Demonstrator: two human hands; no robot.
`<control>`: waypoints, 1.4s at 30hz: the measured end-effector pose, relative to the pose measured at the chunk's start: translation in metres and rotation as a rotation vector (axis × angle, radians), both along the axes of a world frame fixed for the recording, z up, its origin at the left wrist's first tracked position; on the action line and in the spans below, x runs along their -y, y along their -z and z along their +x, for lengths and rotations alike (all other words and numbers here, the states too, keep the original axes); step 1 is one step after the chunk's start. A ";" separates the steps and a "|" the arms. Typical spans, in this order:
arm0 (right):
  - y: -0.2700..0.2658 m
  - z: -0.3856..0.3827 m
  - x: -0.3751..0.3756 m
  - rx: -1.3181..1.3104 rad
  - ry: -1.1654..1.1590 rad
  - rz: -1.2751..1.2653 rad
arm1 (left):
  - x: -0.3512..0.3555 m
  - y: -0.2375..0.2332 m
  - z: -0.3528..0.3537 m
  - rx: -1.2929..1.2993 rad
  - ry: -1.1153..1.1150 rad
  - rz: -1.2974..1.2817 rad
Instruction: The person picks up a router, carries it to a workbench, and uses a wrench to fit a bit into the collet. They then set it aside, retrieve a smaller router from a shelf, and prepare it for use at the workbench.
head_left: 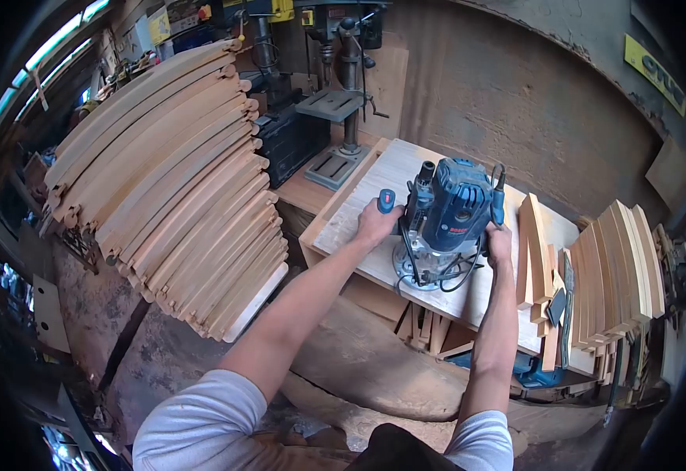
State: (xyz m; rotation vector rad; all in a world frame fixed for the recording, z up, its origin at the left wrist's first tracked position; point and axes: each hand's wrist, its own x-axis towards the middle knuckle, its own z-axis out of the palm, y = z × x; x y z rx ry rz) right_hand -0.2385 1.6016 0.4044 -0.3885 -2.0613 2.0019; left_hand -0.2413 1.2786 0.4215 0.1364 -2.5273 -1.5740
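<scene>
A blue plunge router point(458, 212) stands upright on a pale board-topped workbench point(349, 228), its clear round base near the front edge. My left hand point(378, 223) is closed round the router's left handle, whose blue end shows above the fingers. On the other side, my right hand point(499, 242) grips the right handle, with its fingers partly hidden behind the router body. A black cord point(468, 271) loops down across the front of the router. Whatever lies under the base is hard to make out.
Curved wooden pieces form a tall stack point(178, 180) at left. More curved pieces point(613, 275) and wood offcuts point(535, 251) sit at right. Behind the bench's left end is a drill press point(348, 110). A large wooden slab point(374, 365) lies below the bench.
</scene>
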 end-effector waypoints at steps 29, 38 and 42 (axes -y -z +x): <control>0.011 0.503 0.763 -0.315 -1.243 0.304 | 0.577 0.107 0.781 -0.321 -1.198 0.743; 0.010 0.537 0.958 -0.317 -1.470 0.359 | 0.711 0.138 0.841 -0.507 -1.507 0.588; 0.047 0.525 1.065 -0.313 -1.502 0.214 | 0.804 0.126 0.830 -0.445 -1.555 0.497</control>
